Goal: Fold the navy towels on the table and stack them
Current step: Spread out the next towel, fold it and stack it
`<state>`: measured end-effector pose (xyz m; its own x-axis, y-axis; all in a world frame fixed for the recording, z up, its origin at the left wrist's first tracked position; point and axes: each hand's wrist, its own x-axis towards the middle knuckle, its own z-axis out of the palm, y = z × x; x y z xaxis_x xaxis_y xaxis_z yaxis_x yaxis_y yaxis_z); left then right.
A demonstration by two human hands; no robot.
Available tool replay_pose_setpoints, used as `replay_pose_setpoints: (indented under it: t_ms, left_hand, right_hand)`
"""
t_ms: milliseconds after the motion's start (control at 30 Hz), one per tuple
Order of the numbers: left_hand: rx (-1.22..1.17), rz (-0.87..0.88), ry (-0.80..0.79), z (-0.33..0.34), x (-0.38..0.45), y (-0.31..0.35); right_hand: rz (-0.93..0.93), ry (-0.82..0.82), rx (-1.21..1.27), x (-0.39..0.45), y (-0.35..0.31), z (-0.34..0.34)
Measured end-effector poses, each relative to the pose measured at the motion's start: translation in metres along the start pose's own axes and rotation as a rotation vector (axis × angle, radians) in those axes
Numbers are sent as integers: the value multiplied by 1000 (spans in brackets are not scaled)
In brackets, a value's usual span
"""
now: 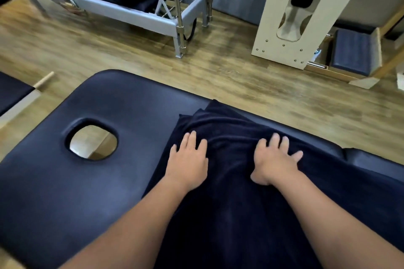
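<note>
Navy terry under both your palms right now: the navy towel (251,181) lies spread over the right half of the padded counter (65,192), running from the far edge down towards you and out of the bottom of the view. Its far end is bunched, with soft ridges rising between your two hands and a corner poking up at the far rim of the counter.

Your left hand (189,159) lies flat on the towel close to its left edge, fingers straight and together, pointing away from you. It grips nothing, just presses on the cloth. Your right hand (273,159) rests on the towel too, a little to the right, fingers spread and slightly bent over a fold, thumb lying out to the side nearest you. Nothing is pinched there either, as far as you can see; the palm sits on the fabric.

To your left, the oval face hole (94,141) in the counter shows wooden floor through it, well clear of the towel. Beyond the counter, the wood floor (109,54) carries a grey metal exercise frame (131,13) at the far left and a pale wooden panel (301,13) with a cut-out at the far right, a dark padded box (354,52) just beside it.
</note>
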<state>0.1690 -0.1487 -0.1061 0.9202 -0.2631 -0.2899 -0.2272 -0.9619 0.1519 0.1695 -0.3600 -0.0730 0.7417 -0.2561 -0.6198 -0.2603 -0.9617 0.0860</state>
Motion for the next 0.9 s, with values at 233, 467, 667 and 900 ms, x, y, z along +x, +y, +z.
replay_pose_setpoints:
  t_ms: [233, 467, 667, 900]
  left_hand:
    - [-73, -413, 72, 17, -74, -26]
    - [-310, -607, 1, 18, -97, -49]
    - [-588, -506, -47, 13, -116, -71]
    - [-699, -284, -418, -1, -133, -113]
  right_hand:
    - [-292, 317, 202, 28, -100, -21]
    - [-206, 275, 297, 52, -133, -42]
    - [-337, 204, 289, 50, -136, -47]
    - [-224, 551, 381, 59, -119, -59]
